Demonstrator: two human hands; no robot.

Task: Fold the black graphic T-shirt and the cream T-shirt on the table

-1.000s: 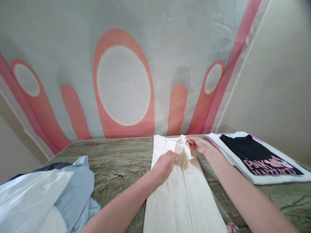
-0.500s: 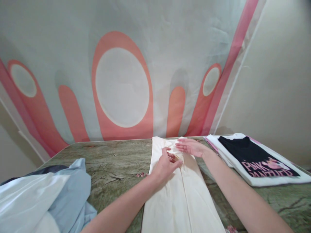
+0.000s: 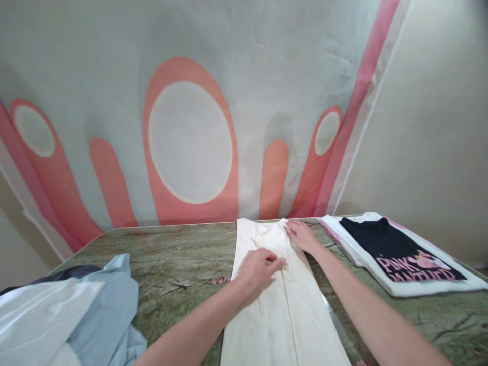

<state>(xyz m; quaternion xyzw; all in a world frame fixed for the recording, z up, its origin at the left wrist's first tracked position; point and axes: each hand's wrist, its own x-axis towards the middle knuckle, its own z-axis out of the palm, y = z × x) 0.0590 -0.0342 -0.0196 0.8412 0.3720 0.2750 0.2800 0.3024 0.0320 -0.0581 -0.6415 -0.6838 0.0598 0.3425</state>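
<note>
A cream garment [image 3: 280, 310] lies folded into a long narrow strip on the green marbled table [image 3: 183, 254], running from the far edge toward me. My left hand [image 3: 259, 266] rests on its upper middle, fingers curled loosely and pressing the cloth flat. My right hand [image 3: 302, 235] lies open and flat on the garment's far right corner, near the table's back edge. Neither hand holds anything up.
A stack of folded shirts [image 3: 396, 251], black with pink print on top of white, sits at the right. A heap of light blue and white clothes [image 3: 68, 315] fills the near left. A banner with red and white ovals [image 3: 190, 142] hangs behind the table.
Both hands let go of the flap they held at the garment's top. The flap now lies flat, and the hands press down on the cloth.
</note>
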